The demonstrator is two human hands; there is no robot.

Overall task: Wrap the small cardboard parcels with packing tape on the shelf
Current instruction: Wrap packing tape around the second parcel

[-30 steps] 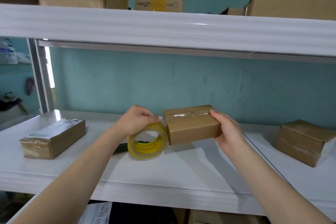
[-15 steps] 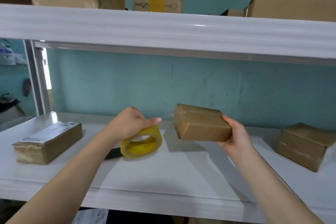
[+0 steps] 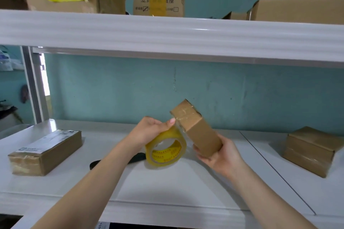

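Observation:
A small brown cardboard parcel (image 3: 197, 128) is held tilted on end above the white shelf (image 3: 167, 188), its taped end face turned up and toward me. My right hand (image 3: 221, 156) grips its lower end from below. My left hand (image 3: 150, 132) grips a roll of yellowish clear packing tape (image 3: 165, 150) right beside the parcel, thumb tip at the parcel's upper left edge. The roll touches the parcel's left side.
A taped parcel with a white label (image 3: 46, 152) lies at the shelf's left. Another brown parcel (image 3: 312, 150) sits at the right. A dark tool (image 3: 119, 160) lies behind my left forearm. Larger cartons stand on the upper shelf (image 3: 167, 31).
My right hand has turned the parcel from lying flat to standing tilted on end. My left hand has brought the tape roll against the parcel's left side.

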